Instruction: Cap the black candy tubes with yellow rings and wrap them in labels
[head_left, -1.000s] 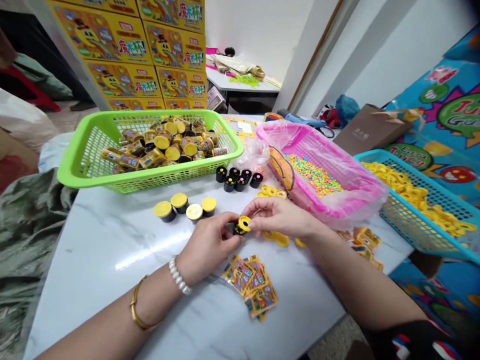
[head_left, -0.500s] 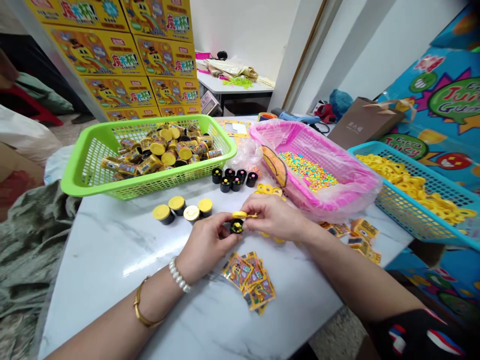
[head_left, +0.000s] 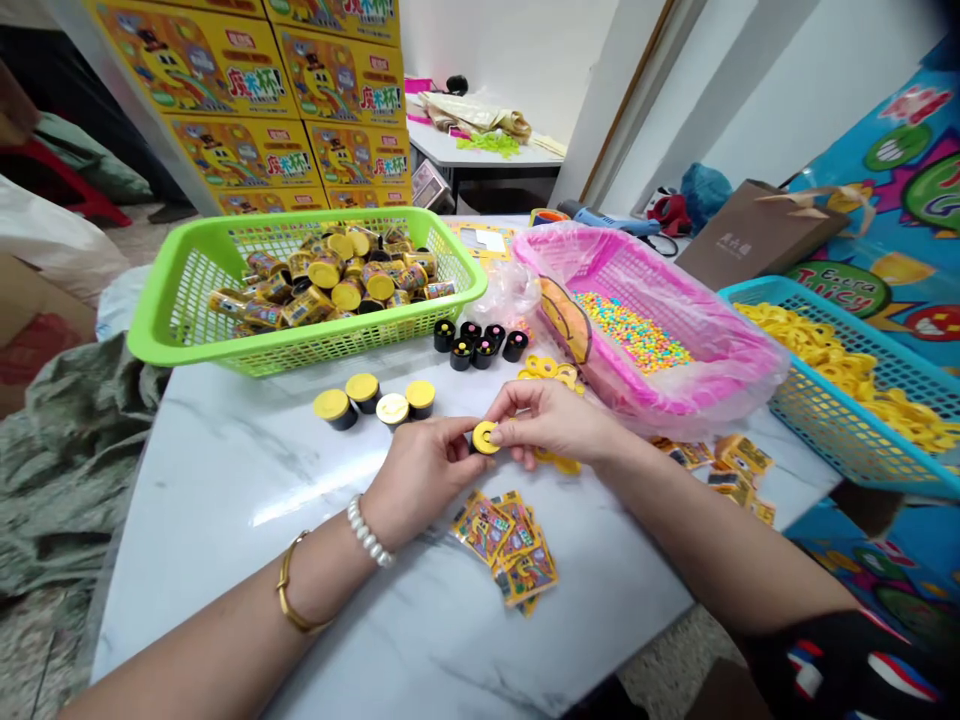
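My left hand [head_left: 431,470], with a pearl bracelet at the wrist, is closed around a small black cup, now mostly hidden. On top of that cup lies a yellow ring-shaped lid [head_left: 486,437], and the thumb and fingers of my right hand [head_left: 551,425] grip its right side. Left of my hands stand several black cups with yellow lids [head_left: 335,409]. Farther back is a cluster of open black cups [head_left: 461,352] with small coloured candies inside. Loose yellow rings [head_left: 551,370] lie behind my right hand. Printed sachets [head_left: 510,545] are fanned out in front of my hands.
A green basket [head_left: 300,345] of wrapped cups stands at the back left. At the right are a pink plastic-lined basket [head_left: 675,400] of coloured candies and a blue basket [head_left: 847,430] of yellow rings. More packets [head_left: 739,470] lie near the table's right edge. Yellow cartons [head_left: 240,90] are stacked behind.
The yellow ring, held tilted above the open cup before, now lies over the cup's top. The view has shifted slightly, so the table's contents appear moved a little right.
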